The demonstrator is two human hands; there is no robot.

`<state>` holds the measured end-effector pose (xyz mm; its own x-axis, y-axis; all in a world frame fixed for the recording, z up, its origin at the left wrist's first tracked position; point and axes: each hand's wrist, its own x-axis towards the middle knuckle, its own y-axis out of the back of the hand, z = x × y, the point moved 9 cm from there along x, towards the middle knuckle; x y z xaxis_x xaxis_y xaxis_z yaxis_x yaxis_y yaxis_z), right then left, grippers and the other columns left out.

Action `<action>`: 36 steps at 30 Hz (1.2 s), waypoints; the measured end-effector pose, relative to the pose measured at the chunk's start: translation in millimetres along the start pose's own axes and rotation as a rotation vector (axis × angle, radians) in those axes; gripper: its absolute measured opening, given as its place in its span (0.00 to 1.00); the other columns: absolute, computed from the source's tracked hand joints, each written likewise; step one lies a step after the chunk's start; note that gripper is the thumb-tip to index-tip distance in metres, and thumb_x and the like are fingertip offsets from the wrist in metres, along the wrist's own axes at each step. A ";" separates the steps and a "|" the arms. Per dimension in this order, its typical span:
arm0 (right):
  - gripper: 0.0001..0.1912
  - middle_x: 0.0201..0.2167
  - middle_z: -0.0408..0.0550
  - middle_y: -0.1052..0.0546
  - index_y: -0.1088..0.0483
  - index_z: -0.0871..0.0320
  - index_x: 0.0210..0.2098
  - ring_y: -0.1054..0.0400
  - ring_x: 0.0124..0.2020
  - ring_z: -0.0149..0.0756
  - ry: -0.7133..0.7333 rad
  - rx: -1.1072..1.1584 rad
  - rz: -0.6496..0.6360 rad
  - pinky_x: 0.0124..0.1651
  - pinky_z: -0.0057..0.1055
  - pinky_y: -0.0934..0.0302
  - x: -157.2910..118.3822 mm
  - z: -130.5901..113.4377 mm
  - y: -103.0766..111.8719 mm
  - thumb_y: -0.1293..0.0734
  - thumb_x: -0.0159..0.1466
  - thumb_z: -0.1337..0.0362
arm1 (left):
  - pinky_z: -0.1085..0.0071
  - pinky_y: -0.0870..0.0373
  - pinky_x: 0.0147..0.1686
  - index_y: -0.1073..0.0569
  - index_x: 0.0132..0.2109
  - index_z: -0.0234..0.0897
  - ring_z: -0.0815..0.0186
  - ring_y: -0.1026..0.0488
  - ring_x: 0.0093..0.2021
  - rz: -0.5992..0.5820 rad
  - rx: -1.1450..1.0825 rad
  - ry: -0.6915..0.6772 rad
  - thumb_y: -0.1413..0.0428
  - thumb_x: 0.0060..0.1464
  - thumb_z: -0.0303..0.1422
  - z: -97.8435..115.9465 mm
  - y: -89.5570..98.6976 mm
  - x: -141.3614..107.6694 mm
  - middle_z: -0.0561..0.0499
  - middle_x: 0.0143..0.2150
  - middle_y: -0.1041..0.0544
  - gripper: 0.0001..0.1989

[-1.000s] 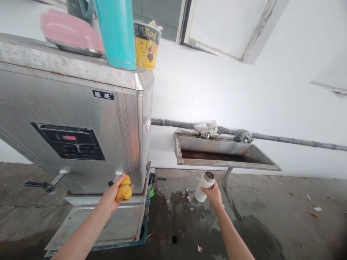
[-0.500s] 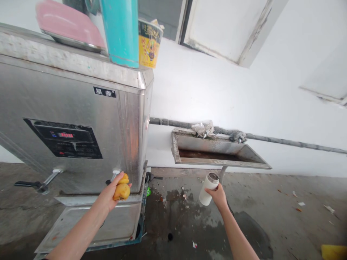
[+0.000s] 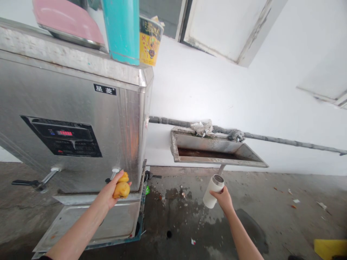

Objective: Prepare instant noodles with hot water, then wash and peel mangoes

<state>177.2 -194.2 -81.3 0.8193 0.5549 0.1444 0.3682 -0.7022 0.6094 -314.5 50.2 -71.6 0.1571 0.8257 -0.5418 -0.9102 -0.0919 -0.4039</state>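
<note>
Two yellow fruit-like pieces (image 3: 121,189) rest in my left hand (image 3: 110,193), whose fingers curl round them. That hand is at the right-hand tap of the steel water boiler (image 3: 81,101), and it hides most of the tap. My right hand (image 3: 224,200) grips a white bottle (image 3: 212,193) from the right side. The bottle is slightly tilted, and its steel-rimmed mouth faces up with no lid on it. It hangs over the wet floor, below the front edge of the metal trough (image 3: 217,160).
A left tap (image 3: 45,180) with a black handle sticks out of the boiler, above a drip tray (image 3: 116,220). On top stand a turquoise container (image 3: 121,32), a pink container (image 3: 67,21) and a noodle cup (image 3: 150,41). A wrapped pipe (image 3: 287,140) runs along the wall.
My right hand and the white bottle have moved slightly right and down. My left hand stays at the tap with the yellow pieces. The view has shifted a little.
</note>
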 end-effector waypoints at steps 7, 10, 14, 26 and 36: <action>0.23 0.31 0.48 0.27 0.38 0.57 0.36 0.32 0.33 0.45 0.029 0.043 0.027 0.34 0.35 0.38 4.1 -7.1 13.7 0.30 0.42 0.59 | 0.73 0.36 0.12 0.31 0.33 0.36 0.64 0.27 0.23 0.000 0.033 -0.003 0.44 0.48 0.36 2.6 -4.8 -6.8 0.51 0.30 0.30 0.08; 0.23 0.32 0.47 0.27 0.38 0.57 0.37 0.31 0.33 0.44 0.052 0.082 0.020 0.34 0.34 0.38 9.0 -17.4 18.7 0.30 0.43 0.59 | 0.73 0.36 0.13 0.32 0.33 0.36 0.65 0.28 0.23 0.018 0.033 -0.002 0.44 0.48 0.36 3.6 -4.5 -9.8 0.52 0.30 0.30 0.08; 0.25 0.31 0.46 0.26 0.37 0.57 0.37 0.31 0.33 0.44 0.071 0.119 0.020 0.35 0.34 0.37 18.6 -33.0 27.2 0.29 0.42 0.58 | 0.73 0.35 0.14 0.32 0.32 0.36 0.65 0.28 0.23 0.020 0.030 0.004 0.44 0.49 0.36 3.2 -5.2 -11.2 0.52 0.30 0.30 0.07; 0.26 0.35 0.49 0.25 0.37 0.58 0.39 0.31 0.37 0.47 0.133 0.188 -0.018 0.40 0.37 0.37 33.7 -81.9 32.3 0.28 0.42 0.59 | 0.73 0.35 0.14 0.31 0.34 0.36 0.65 0.27 0.24 0.009 0.007 0.021 0.43 0.48 0.36 1.1 -2.9 -7.2 0.52 0.31 0.29 0.09; 0.25 0.33 0.50 0.24 0.34 0.59 0.38 0.30 0.35 0.45 0.187 0.251 -0.045 0.37 0.38 0.35 84.4 -97.5 22.5 0.28 0.41 0.58 | 0.72 0.32 0.17 0.30 0.35 0.36 0.65 0.27 0.24 0.007 -0.038 -0.009 0.42 0.47 0.35 -1.1 1.3 -2.1 0.51 0.30 0.27 0.09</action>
<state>211.7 -119.6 20.6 0.7133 0.6438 0.2771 0.5181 -0.7505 0.4102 -315.6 47.8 -71.8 0.1475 0.8299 -0.5381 -0.8960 -0.1182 -0.4280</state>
